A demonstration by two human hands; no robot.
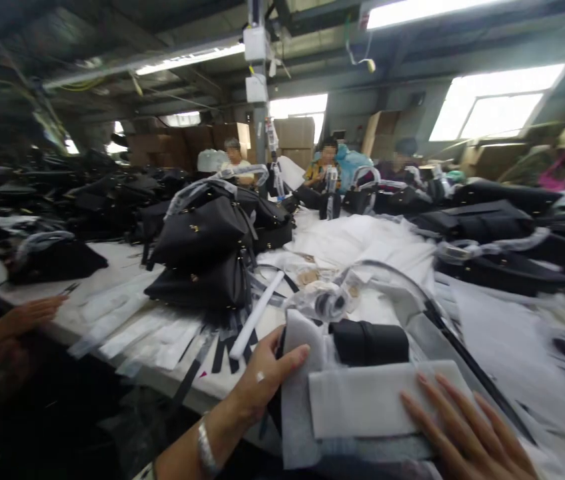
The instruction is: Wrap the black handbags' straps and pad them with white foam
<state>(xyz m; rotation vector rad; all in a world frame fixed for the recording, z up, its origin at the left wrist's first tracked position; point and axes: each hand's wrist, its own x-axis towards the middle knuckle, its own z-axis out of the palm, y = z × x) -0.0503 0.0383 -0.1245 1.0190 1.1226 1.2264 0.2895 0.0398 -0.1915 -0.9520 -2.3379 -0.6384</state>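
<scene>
At the table's near edge, my left hand [262, 373] grips the left side of a black handbag partly covered in white packing sheet [302, 393]. The thumb lies over the sheet and the other fingers are hidden behind it. My right hand [462, 420] rests flat with fingers spread on a folded white foam strip [362, 400] across the bag. A black rolled piece [370, 343], perhaps the bag's flap or strap, shows just above the strip. Clear-wrapped hardware [332, 300] lies behind it, and a curved black strap [442, 320] runs along the right.
Stacked black handbags [200, 280] stand left of centre, with a white tube [257, 313] and clear plastic strips [152, 333] nearby. More black bags [492, 227] lie at right beside white sheets [362, 240]. Another person's hand [32, 313] is at the left table edge; several people work behind.
</scene>
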